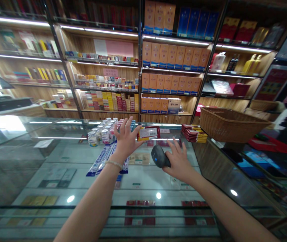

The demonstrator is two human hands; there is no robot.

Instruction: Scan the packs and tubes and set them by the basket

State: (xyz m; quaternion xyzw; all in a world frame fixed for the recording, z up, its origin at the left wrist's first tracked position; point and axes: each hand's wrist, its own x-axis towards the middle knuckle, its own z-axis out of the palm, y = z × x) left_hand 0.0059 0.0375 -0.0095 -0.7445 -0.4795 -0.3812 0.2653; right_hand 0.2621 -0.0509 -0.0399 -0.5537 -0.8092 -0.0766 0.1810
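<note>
My left hand, a bracelet at its wrist, pinches the left end of a red and yellow snack packet between thumb and index finger. The packet's barcode faces me, and the other fingers are spread. My right hand grips a black barcode scanner with a small blue light, its head turned toward the packet. Beneath my left hand lie blue and white long packets, partly covered. Small white bottles in shrink wrap stand behind them. To the right is a stack of similar red and yellow packets.
A wicker basket stands right of the stack. Under my arms runs a glass display counter with boxes inside. Shelves with orange boxes and small cartons line the back wall. A dark device sits far left.
</note>
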